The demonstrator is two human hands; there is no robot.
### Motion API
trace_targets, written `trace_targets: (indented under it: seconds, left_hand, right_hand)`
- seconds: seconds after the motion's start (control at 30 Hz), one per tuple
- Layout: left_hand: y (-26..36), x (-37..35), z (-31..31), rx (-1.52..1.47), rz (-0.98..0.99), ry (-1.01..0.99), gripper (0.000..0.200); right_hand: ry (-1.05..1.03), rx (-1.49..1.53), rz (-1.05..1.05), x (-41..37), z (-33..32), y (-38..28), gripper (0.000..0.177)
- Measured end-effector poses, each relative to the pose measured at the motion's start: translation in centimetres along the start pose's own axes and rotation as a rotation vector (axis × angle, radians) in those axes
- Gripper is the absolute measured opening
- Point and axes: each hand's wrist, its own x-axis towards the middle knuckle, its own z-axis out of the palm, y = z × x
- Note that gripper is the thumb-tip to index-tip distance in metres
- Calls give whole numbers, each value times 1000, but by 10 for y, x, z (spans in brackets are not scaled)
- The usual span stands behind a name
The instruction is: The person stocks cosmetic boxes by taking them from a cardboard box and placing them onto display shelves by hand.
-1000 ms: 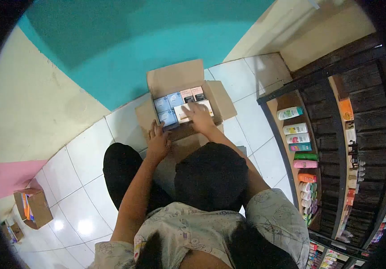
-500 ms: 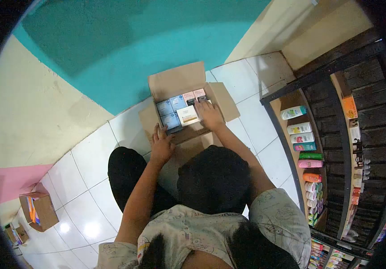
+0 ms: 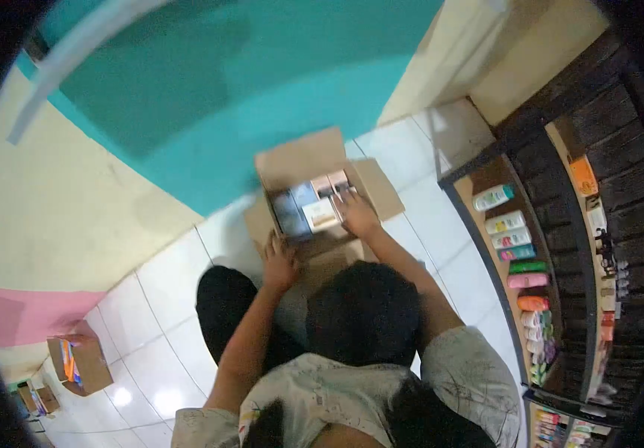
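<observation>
An open cardboard box (image 3: 296, 162) sits on the floor against the wall, its flaps folded out. Packed inside are several small cartons: blue cartons (image 3: 303, 193) on the left, pink cartons (image 3: 322, 183) at the back right, and a white carton (image 3: 321, 214) lying on top near the middle. My left hand (image 3: 281, 263) rests at the box's near left edge, fingers apart. My right hand (image 3: 359, 215) lies over the right part of the contents, fingers spread beside the white carton. What lies under its palm is hidden.
On the right, a dark shelf rack (image 3: 479, 261) holds several bottles, among them a pink bottle (image 3: 527, 280). Another cardboard box (image 3: 94, 366) with colourful items stands at the lower left. My knee (image 3: 225, 306) is close to the open box. White tiles (image 3: 161, 340) cover the floor.
The whole view has shifted, so the box and both hands sit lower and slightly right in the picture. Both hands keep about the same places at the box. The picture is blurrier.
</observation>
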Motion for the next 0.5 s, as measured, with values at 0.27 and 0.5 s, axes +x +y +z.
trace_targets:
  seconds: [0.27, 0.5]
  left_hand:
    - [-10, 7, -4, 302, 16, -203, 54]
    - [32, 80, -198, -240, 63, -297, 47]
  right_hand:
    - [235, 537, 18, -12, -79, -1, 51]
    - [362, 743, 67, 10, -236, 76, 48]
